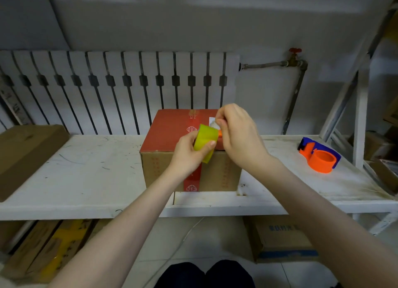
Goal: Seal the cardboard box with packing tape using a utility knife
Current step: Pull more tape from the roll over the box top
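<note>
**A:** so where's everything sitting in the head view?

**B:** the box point(189, 158) is standing on the white shelf point(86, 175), red top, a strip of red tape running down its front. The left hand point(187, 156) is gripping the yellow-green roll point(206, 140) right above the box, fingers wrapping round it, thumb pressing on its face.

**A:** and the right hand?

**B:** the right hand point(239, 136) is touching the roll's far edge, thumb and forefinger pinching together on something pale there. Could be the tape end, can't tell. A bit of orange point(219, 133) is poking out beside the roll too. An orange and blue dispenser point(321, 156) is lying well off to the right.
</note>
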The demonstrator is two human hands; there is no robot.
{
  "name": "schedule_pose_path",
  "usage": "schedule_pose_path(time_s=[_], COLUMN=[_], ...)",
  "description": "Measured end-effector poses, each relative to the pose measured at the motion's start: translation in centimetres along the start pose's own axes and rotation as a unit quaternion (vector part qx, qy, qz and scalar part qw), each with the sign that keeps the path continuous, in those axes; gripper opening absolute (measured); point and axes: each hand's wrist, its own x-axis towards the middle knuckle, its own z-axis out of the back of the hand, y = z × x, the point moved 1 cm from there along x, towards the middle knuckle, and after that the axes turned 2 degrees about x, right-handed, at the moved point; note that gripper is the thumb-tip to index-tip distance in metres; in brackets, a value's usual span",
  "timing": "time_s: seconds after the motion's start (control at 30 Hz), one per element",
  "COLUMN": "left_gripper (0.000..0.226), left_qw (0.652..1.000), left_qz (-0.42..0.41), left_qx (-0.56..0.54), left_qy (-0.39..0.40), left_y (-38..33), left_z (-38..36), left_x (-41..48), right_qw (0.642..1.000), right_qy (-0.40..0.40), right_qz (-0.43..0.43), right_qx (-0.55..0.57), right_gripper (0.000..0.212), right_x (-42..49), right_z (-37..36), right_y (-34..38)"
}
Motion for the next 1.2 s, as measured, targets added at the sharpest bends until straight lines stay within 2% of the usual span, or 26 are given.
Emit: schedule_pose_path(time_s=[0.1,0.2,0.27,0.33,0.47,0.57,0.77,0.93,1.07,1.13,1.2], left_gripper=[0.017,0.036,0.037,0.032,0.027,0.024,0.023,0.023,0.049,0.054,0.046], left_qw=[0.999,0.996,0.990,0.985,0.984,0.982,0.980,0.978,0.962,0.961,0.963], left_qz=[-0.005,0.003,0.045,0.085,0.110,0.084,0.086,0.072,0.060,0.034,-0.022], left_qx=[0.017,0.073,0.136,0.148,0.133,0.159,0.110,0.136,0.201,0.222,0.241], left_qy=[-0.042,-0.052,-0.017,0.007,-0.047,-0.060,-0.141,-0.138,-0.173,-0.162,-0.117], left_y=[-0.2,0.0,0.5,1.3,2.8,2.7,2.9,3.5,3.6,3.0,2.3], left_z=[0.5,1.5,1.8,1.6,1.4,1.5,2.2,3.8,4.7,4.9,5.1], left_x=[2.1,4.7,5.5,5.2,4.5,4.4,4.1,4.3,4.7,4.9,5.1], right_qw=[1.000,0.999,0.998,0.997,0.993,0.995,0.996,0.994,0.993,0.993,0.994], right_qy=[-0.006,-0.018,0.008,0.059,0.110,0.095,0.084,0.082,0.065,0.052,0.041], right_qz=[0.021,0.040,0.041,0.031,0.040,0.038,0.034,0.008,-0.012,-0.019,-0.011], right_qx=[-0.009,-0.018,-0.037,-0.042,-0.020,-0.008,0.020,0.072,0.099,0.106,0.103], right_gripper=[0.009,0.010,0.011,0.009,0.006,0.007,0.007,0.011,0.011,0.009,0.007], right_x=[1.2,1.5,0.8,-0.3,-2.3,-2.6,-1.8,-0.9,0.0,1.0,2.3], right_z=[0.0,0.1,-0.7,-1.9,-3.8,-4.4,-4.9,-6.1,-6.8,-6.7,-6.5], right_y=[-0.4,-0.8,-1.3,-1.9,-2.9,-3.2,-3.3,-3.2,-2.6,-2.2,-1.8])
